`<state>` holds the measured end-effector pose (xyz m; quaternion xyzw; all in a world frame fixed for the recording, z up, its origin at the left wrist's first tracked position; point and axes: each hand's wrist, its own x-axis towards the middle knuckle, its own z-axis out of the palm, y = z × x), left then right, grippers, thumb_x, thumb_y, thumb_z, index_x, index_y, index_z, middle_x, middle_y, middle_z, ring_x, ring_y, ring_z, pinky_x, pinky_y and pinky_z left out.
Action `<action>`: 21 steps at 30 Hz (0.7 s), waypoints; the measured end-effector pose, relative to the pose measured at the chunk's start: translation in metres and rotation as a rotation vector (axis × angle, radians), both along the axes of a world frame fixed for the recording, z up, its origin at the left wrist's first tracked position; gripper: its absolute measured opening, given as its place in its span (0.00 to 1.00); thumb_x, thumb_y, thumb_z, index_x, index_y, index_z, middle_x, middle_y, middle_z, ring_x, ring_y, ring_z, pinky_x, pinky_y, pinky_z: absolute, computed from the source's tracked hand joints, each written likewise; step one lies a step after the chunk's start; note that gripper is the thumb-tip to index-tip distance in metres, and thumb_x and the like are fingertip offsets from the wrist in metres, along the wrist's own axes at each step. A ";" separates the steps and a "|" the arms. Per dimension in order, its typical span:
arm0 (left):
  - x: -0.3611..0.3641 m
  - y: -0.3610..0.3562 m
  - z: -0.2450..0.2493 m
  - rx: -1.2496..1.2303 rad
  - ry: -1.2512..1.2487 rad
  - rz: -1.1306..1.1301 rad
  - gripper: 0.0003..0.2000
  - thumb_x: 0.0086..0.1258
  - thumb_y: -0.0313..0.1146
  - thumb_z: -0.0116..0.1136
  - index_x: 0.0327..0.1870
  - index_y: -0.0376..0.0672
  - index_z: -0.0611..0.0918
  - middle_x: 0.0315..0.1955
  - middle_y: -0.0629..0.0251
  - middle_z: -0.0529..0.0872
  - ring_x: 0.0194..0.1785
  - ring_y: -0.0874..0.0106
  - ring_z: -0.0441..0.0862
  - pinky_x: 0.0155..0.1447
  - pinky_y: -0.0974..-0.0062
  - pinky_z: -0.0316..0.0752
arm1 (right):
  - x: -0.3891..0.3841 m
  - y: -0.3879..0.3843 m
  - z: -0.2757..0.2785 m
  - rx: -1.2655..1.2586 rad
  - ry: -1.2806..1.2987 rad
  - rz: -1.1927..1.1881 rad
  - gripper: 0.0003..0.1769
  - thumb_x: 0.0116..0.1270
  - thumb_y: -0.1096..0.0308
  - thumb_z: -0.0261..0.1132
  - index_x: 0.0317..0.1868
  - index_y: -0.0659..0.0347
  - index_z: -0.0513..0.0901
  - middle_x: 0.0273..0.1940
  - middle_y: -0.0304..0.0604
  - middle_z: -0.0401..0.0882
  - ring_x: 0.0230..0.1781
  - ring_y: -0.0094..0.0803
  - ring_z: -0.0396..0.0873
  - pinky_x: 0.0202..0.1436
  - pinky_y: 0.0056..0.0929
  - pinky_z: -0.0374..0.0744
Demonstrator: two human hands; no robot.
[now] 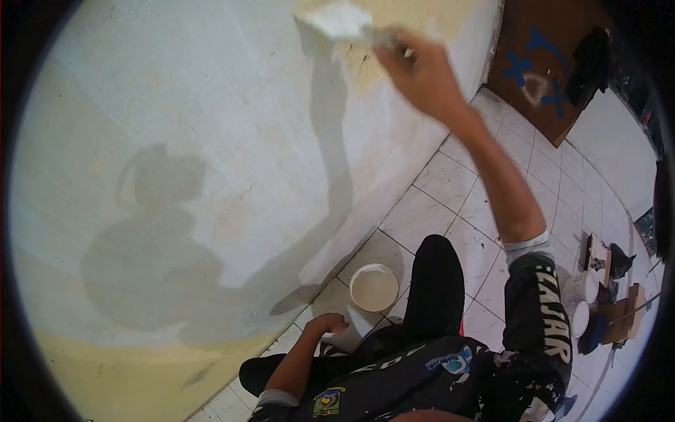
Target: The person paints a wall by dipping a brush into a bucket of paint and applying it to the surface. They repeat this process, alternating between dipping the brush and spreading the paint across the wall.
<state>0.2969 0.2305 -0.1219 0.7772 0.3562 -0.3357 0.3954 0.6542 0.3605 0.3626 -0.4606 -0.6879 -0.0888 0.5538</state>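
Observation:
My right hand (425,70) is raised at the wall (232,91), its fingers closed round the handle of a wide, flat paintbrush (341,21). The brush's broad head is white and slightly blurred. It is over a patch where yellow wall meets white coating. Low down, my left hand (327,325) is close to my bent leg, its fingers curled together, with no tool visible in it. A round white tub (374,269) with pale, creamy contents stands on the floor between the wall and my knee, just beyond the left hand.
White floor tiles (439,176) meet the wall along a diagonal edge. A brown door with blue marks (538,53) is at upper right, a dark cloth hanging by it. Tubs (580,316), a cardboard box (622,316) and other clutter lie at right. Yellow wall (140,380) shows low down.

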 end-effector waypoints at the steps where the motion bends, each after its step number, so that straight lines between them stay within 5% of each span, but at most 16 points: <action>1: -0.003 0.001 -0.010 0.015 -0.020 -0.007 0.29 0.69 0.51 0.45 0.52 0.32 0.83 0.54 0.42 0.83 0.57 0.47 0.81 0.62 0.57 0.73 | -0.004 0.005 -0.030 -0.026 -0.007 -0.035 0.14 0.67 0.70 0.65 0.52 0.63 0.84 0.25 0.50 0.78 0.21 0.36 0.75 0.27 0.35 0.74; 6: -0.004 0.003 -0.005 0.016 -0.023 -0.009 0.29 0.70 0.52 0.45 0.52 0.32 0.84 0.54 0.42 0.83 0.58 0.47 0.81 0.63 0.57 0.73 | -0.007 -0.002 -0.209 -0.181 -0.055 -0.030 0.20 0.66 0.74 0.63 0.59 0.59 0.80 0.28 0.52 0.76 0.27 0.48 0.76 0.32 0.43 0.76; 11: 0.003 -0.002 0.012 -0.038 0.043 -0.053 0.29 0.70 0.52 0.46 0.53 0.32 0.83 0.54 0.42 0.83 0.59 0.47 0.80 0.64 0.57 0.72 | 0.013 -0.027 -0.250 -0.420 -0.126 -0.022 0.18 0.66 0.70 0.63 0.56 0.61 0.80 0.29 0.56 0.78 0.30 0.52 0.79 0.37 0.48 0.78; 16: 0.002 -0.004 0.024 0.045 -0.033 0.088 0.30 0.69 0.53 0.47 0.56 0.33 0.82 0.56 0.42 0.82 0.60 0.47 0.79 0.65 0.58 0.71 | 0.015 -0.025 -0.160 -0.739 -0.108 -0.052 0.14 0.66 0.67 0.63 0.47 0.67 0.83 0.30 0.62 0.82 0.36 0.59 0.81 0.42 0.47 0.79; 18: 0.001 -0.004 0.014 0.022 -0.014 0.063 0.30 0.69 0.53 0.47 0.56 0.32 0.82 0.56 0.42 0.82 0.60 0.47 0.79 0.65 0.58 0.71 | 0.014 -0.009 -0.119 -0.594 -0.152 -0.036 0.14 0.66 0.65 0.64 0.44 0.68 0.85 0.34 0.62 0.82 0.37 0.59 0.82 0.44 0.46 0.79; 21: -0.003 -0.005 0.017 0.026 -0.021 0.053 0.30 0.69 0.53 0.47 0.55 0.32 0.82 0.56 0.42 0.82 0.60 0.47 0.79 0.65 0.58 0.72 | 0.010 -0.008 -0.048 -0.623 -0.108 -0.044 0.15 0.64 0.65 0.66 0.46 0.68 0.86 0.42 0.61 0.84 0.39 0.49 0.84 0.44 0.40 0.79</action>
